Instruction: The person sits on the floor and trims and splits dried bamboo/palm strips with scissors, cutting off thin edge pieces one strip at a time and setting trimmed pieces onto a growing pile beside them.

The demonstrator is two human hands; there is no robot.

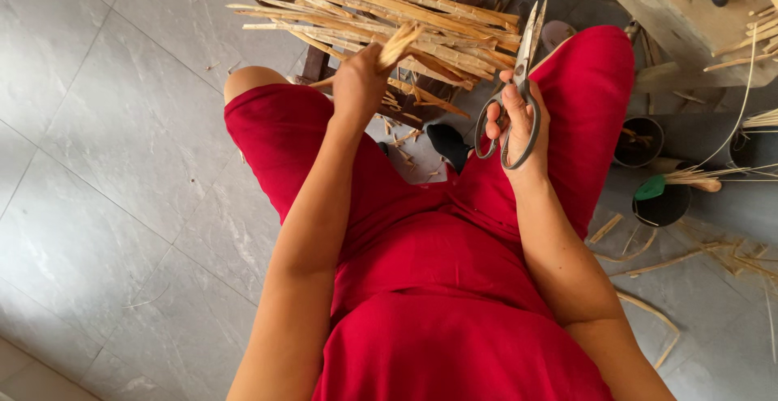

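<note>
— What does the left hand (356, 85) hold?

— It is closed around a small bundle of strips (399, 44), pale yellow-brown, thin and flat, with rough, split ends. The bundle sticks up and to the right from the fist, just in front of the knees.

— And behind it?

— A big pile of the same dry strips (389, 12) lies across a dark wooden frame (316, 61). The bundle touches or overlaps this pile; I cannot tell which.

— The right hand (519, 121)?

— Its fingers go through the loops of grey metal scissors (515, 85). The blades point up and are nearly together.

— What is around?

— The person wears red clothes (421, 287) and sits above a grey tiled floor (97, 166). Short cut pieces (405, 146) lie between the legs. At the right stand dark round pots (660, 202), and a wooden bench (673, 12) is at the upper right.
</note>
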